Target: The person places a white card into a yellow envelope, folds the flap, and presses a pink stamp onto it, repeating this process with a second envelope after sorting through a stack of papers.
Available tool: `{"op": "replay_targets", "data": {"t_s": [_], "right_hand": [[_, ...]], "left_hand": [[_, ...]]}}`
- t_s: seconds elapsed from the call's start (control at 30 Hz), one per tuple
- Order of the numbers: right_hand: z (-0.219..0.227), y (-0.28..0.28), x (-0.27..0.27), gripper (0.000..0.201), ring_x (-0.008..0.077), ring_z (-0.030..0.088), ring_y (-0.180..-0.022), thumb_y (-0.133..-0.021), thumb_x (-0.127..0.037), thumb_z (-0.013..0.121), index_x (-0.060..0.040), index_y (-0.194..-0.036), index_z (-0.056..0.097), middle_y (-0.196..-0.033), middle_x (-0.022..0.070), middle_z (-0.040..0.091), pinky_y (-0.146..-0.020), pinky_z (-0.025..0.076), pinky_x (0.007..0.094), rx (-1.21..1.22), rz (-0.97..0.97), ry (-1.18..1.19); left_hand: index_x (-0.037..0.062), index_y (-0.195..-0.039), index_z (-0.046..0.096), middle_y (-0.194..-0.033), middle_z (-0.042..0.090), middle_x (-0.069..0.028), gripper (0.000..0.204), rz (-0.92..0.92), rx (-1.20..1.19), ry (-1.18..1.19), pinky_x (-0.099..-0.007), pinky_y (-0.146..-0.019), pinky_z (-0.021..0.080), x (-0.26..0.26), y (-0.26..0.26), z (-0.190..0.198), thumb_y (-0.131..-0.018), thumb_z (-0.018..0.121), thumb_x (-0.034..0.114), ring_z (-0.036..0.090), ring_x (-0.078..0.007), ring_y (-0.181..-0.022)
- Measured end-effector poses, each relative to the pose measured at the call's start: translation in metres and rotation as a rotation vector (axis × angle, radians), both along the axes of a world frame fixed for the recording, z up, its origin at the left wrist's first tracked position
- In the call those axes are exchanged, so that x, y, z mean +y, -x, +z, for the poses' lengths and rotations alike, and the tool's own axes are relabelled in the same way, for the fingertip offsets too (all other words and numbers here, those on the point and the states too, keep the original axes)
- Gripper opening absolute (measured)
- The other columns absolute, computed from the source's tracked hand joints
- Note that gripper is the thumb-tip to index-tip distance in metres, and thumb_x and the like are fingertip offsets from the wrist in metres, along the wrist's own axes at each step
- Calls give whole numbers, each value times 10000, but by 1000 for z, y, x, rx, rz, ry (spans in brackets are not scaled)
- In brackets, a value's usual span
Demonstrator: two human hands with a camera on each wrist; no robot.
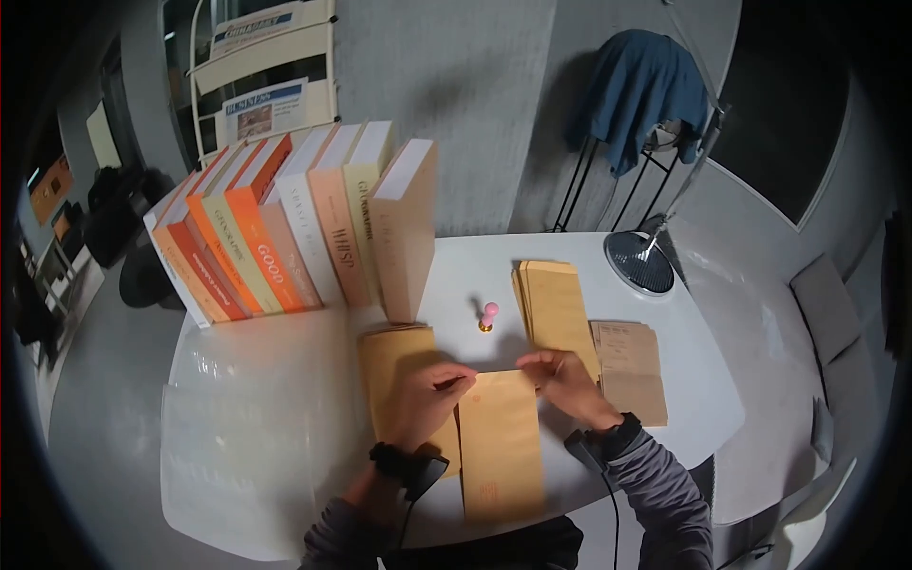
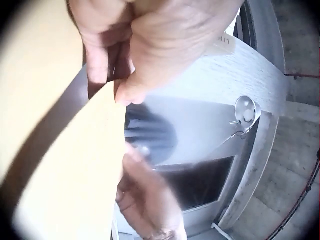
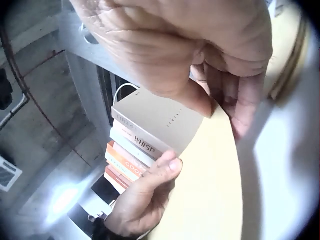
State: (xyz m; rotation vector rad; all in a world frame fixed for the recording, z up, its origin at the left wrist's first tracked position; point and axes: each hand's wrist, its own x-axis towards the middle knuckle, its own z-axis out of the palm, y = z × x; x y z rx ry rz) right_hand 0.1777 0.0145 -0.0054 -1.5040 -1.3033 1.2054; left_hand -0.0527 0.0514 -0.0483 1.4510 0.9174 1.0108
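Observation:
A tan paper envelope (image 1: 502,446) lies upright in front of the person, between the hands, with small red print on it. My left hand (image 1: 435,404) pinches its upper left corner between thumb and fingers, plain in the left wrist view. At the opposite upper corner, my right hand (image 1: 565,388) pinches the paper edge (image 3: 210,165), as the right wrist view shows. A stack of similar envelopes (image 1: 385,375) sits partly beneath the left hand and forearm. Another envelope stack (image 1: 559,309) lies just beyond the right hand. Past the held envelope stands a small pink-handled stamp with a gold base (image 1: 489,315).
Upright books (image 1: 275,228) line the table's far left. Brown paper pieces (image 1: 631,375) lie on the right, with a lamp base (image 1: 639,263) behind them. A clear plastic sheet (image 1: 252,456) covers the white table's (image 1: 698,380) left side.

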Motion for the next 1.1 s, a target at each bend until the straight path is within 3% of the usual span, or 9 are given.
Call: {"op": "replay_targets", "data": {"t_s": [0.07, 0.2, 0.33, 0.43, 0.53, 0.63, 0.8, 0.97, 1.1], "right_hand": [[3, -6, 15, 182, 101, 628, -810, -948, -26, 610, 39, -1116, 633, -967, 36, 678, -684, 505, 235, 32, -19, -64], [14, -5, 57, 262, 138, 666, -850, -881, -70, 697, -2, -1117, 609, -1015, 80, 661, -734, 539, 269, -326, 3, -289], [1, 9, 89, 420, 136, 671, -837, -848, -108, 746, -8, -1230, 601, -1094, 95, 671, -752, 542, 277, -162, 38, -282], [0, 17, 99, 389, 139, 675, -805, -856, -125, 741, -16, -1215, 636, -1015, 90, 703, -744, 542, 275, -333, 77, -237], [-17, 21, 109, 264, 129, 669, -757, -877, -140, 723, -11, -1103, 682, -902, 76, 722, -717, 533, 272, -249, 72, -242], [-10, 20, 97, 180, 80, 621, -776, -912, -104, 677, 22, -1041, 669, -879, 41, 682, -697, 495, 229, -468, 59, -226], [23, 37, 41, 109, 97, 625, -749, -918, -56, 665, 27, -988, 652, -861, 64, 682, -685, 503, 238, -303, 58, -325], [17, 35, -9, 165, 135, 665, -846, -919, -14, 661, 51, -1069, 634, -984, 94, 682, -730, 533, 259, -534, 318, -448], [13, 42, -13, 188, 149, 685, -872, -917, -24, 668, 43, -1090, 634, -962, 111, 682, -718, 541, 265, -308, 151, -411]], "left_hand": [[-4, -994, 719, -907, 741, -50, 153, 30, 87, -45, -226, -729, 514, -3, -1, -2, -916, 687, 123, 656, -75, -800], [8, -964, 735, -849, 739, -45, 137, 48, 226, -142, -232, -688, 525, -6, -2, 6, -903, 699, 126, 648, -71, -731], [24, -961, 745, -816, 736, -51, 140, 80, 188, -112, -237, -675, 525, -7, -3, 9, -886, 712, 138, 652, -84, -709], [27, -957, 749, -801, 733, -62, 143, 104, 163, -98, -243, -670, 525, -8, -2, 12, -879, 715, 142, 654, -93, -698], [25, -954, 750, -789, 730, -74, 148, 127, 148, -85, -248, -663, 526, -8, -1, 12, -871, 716, 142, 655, -100, -687], [22, -956, 748, -795, 732, -93, 142, 168, 129, -98, -264, -660, 531, -8, -3, 7, -866, 704, 121, 669, -127, -684], [21, -961, 747, -783, 717, -150, 139, 209, 101, -175, -322, -650, 539, -7, -6, -4, -866, 666, 80, 693, -226, -657], [9, -989, 742, -756, 708, -174, 148, 171, 142, -97, -300, -608, 533, -5, -8, -10, -884, 665, 78, 684, -185, -627], [5, -1000, 740, -754, 706, -184, 152, 160, 180, -104, -316, -601, 530, -5, -6, -7, -891, 655, 69, 681, -188, -618]]}}
